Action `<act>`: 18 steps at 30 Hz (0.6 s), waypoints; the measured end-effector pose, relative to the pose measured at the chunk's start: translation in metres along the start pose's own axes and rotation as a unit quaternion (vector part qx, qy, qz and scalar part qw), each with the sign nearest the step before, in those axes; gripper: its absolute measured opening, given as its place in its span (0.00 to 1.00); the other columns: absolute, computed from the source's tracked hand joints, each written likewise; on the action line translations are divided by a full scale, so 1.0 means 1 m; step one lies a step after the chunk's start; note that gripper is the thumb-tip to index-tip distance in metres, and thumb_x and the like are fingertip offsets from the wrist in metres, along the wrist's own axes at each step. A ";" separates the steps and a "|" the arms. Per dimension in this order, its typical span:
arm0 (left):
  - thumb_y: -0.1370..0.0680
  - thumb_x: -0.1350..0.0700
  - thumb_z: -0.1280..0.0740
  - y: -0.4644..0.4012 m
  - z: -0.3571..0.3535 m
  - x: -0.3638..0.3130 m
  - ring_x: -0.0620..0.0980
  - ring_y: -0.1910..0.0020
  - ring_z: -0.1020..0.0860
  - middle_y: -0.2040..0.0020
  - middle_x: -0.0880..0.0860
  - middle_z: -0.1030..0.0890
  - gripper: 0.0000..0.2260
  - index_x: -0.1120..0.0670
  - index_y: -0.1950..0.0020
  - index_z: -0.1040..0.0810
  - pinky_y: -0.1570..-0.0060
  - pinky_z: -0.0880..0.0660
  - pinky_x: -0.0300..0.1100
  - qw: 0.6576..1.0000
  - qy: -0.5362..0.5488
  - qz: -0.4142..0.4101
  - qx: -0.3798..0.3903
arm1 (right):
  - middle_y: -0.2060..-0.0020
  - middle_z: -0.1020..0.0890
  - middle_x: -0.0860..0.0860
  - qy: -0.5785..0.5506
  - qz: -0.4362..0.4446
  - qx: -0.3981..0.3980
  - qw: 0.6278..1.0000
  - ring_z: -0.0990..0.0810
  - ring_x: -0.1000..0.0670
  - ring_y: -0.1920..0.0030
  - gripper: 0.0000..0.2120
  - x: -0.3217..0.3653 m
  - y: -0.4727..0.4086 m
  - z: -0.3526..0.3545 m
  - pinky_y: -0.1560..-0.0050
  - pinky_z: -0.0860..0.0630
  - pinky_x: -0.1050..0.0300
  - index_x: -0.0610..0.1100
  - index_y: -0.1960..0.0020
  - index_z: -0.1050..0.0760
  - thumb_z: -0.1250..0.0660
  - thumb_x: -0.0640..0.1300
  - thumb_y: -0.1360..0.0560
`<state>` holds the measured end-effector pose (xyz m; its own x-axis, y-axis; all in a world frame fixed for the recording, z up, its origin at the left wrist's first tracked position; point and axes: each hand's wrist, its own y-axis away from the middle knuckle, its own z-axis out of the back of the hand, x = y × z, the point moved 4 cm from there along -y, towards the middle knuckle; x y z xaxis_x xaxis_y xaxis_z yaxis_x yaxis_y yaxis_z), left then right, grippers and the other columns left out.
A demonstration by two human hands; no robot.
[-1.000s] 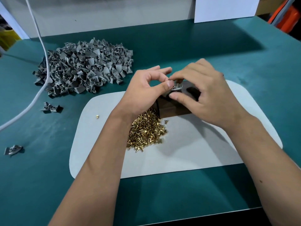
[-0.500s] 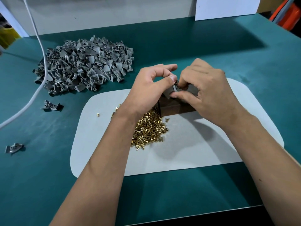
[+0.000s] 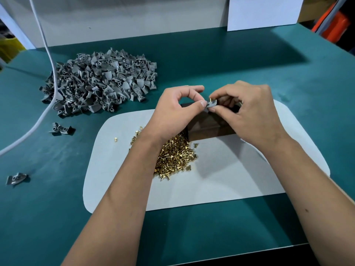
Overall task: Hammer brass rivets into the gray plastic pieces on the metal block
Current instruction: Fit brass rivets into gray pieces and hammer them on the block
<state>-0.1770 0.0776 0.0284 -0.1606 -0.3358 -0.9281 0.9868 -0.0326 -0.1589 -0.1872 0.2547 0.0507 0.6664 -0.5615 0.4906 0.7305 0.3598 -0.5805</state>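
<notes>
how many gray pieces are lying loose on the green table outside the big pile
3: two touching each other just below the big pile, one alone near the left edge. Others may be hidden.

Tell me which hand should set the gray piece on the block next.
Probably the right hand: it already pinches the gray piece, rivet standing in it, directly above the metal block. The left hand only steadies one end.

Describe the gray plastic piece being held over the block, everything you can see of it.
The gray plastic piece is small, flat and matte gray, lying roughly level just above the dark metal block. The left hand pinches its left end with the thumb, and the right hand grips its right side, hiding part of it. A brass rivet stands upright out of its top. Its underside is hidden.
</notes>
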 end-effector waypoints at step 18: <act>0.27 0.58 0.24 0.000 0.000 0.005 0.42 0.29 0.29 0.38 0.44 0.18 0.06 0.49 0.61 0.18 0.28 0.37 0.41 0.994 -0.103 -0.038 -0.019 | 0.48 0.19 0.33 0.328 -0.317 0.112 0.883 0.21 0.32 0.48 0.10 -0.065 0.008 0.017 0.56 0.35 0.49 0.35 0.47 0.25 0.33 0.43 0.21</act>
<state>-0.1773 0.0758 0.0241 -0.2229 -0.5202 -0.8244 0.9697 -0.0314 -0.2423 -0.2224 0.3063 0.0253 -0.0640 -0.9872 0.1458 0.9856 -0.0854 -0.1458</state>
